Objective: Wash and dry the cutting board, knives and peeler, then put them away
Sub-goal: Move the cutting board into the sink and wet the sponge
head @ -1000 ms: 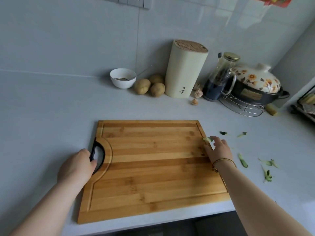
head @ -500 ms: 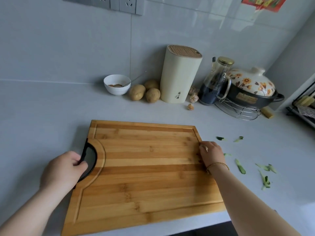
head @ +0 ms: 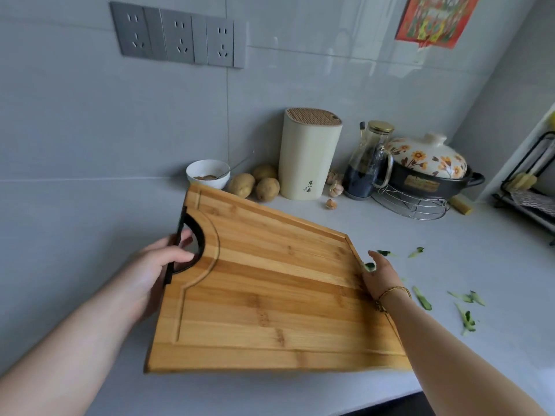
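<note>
A bamboo cutting board (head: 270,289) with a black handle cut-out is tilted, its left side raised off the grey counter. My left hand (head: 159,265) grips the black handle, fingers curled through the hole. At the board's right edge, my right hand (head: 379,276) holds the rim, with a green peel scrap under the fingertips. A cream knife block (head: 307,154) stands against the back wall. No knives or peeler are in view.
Green peel scraps (head: 464,307) lie on the counter right of the board. Behind it sit a white bowl (head: 207,174) with a spoon, three potatoes (head: 255,183), garlic, a dark glass jar (head: 368,163), a floral-lidded pot (head: 429,169) on a wire rack, and a dish rack (head: 531,187) at far right.
The board lay flat on the counter; my left hand has now lifted its handle side, tilting it up. My right hand stays at the right edge.
</note>
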